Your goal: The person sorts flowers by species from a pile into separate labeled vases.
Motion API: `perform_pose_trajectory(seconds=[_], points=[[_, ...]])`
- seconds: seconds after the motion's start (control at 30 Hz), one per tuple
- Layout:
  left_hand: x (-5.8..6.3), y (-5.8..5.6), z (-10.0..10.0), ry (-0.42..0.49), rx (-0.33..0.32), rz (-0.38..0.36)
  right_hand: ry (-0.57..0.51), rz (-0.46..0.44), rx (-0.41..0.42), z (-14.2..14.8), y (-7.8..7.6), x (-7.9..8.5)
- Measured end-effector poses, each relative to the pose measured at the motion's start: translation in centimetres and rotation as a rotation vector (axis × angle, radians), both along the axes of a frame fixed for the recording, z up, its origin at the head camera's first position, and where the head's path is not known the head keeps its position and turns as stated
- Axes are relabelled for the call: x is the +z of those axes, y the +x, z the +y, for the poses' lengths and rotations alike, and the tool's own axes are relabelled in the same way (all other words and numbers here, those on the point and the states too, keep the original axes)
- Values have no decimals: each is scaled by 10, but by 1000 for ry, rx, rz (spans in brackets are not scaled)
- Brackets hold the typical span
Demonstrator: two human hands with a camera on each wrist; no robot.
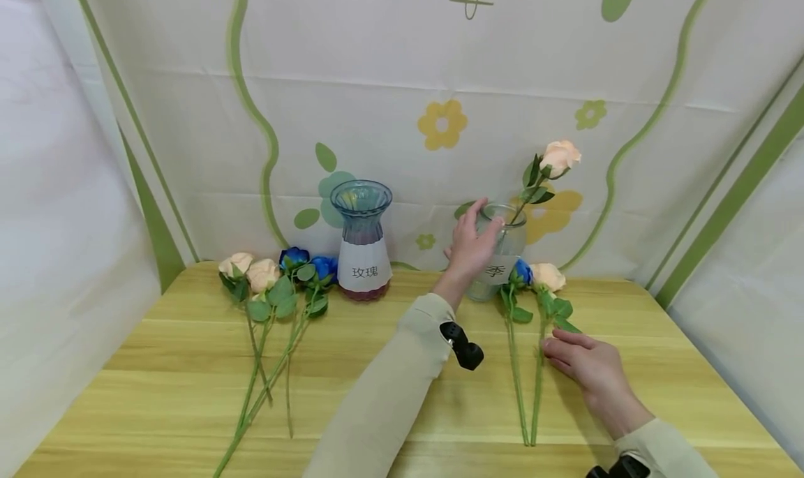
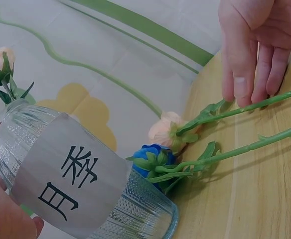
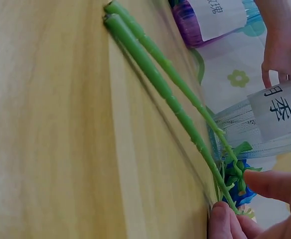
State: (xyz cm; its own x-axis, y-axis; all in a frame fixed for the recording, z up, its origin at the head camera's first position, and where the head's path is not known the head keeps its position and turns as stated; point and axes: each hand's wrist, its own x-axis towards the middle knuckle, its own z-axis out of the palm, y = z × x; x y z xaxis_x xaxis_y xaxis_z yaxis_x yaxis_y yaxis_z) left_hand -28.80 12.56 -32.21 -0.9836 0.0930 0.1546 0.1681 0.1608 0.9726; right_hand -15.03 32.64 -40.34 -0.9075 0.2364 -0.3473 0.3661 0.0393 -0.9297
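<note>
**Clear glass vase (image 1: 511, 242) holds one peach rose (image 1: 560, 158)**

The vase stands upright, its ribbed, textured glass carrying a white label (image 2: 68, 181) with the black characters 月季. The peach rose rises above the vase's rim, stem leaning to the right, pale bloom over dark green leaves. A second peach rose (image 1: 548, 278) lies with its bloom just right of the vase's lower part, its green stem running out in front of the vase. A blue rose (image 1: 521, 273) lies between it and the vase; whether its bloom touches the glass cannot be told. The two stems converge toward their cut ends, well in front of the vase.
</note>
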Motion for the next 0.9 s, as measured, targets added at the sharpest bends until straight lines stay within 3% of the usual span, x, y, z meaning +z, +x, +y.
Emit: perform_pose_trajectory(seconds=[0.37,0.9], points=[[1,2,0,3,-14,-2,61,-2,9,-2,-3,0],[0,2,-1,14,-18,2,258,-25,32,-10,-9,-1]])
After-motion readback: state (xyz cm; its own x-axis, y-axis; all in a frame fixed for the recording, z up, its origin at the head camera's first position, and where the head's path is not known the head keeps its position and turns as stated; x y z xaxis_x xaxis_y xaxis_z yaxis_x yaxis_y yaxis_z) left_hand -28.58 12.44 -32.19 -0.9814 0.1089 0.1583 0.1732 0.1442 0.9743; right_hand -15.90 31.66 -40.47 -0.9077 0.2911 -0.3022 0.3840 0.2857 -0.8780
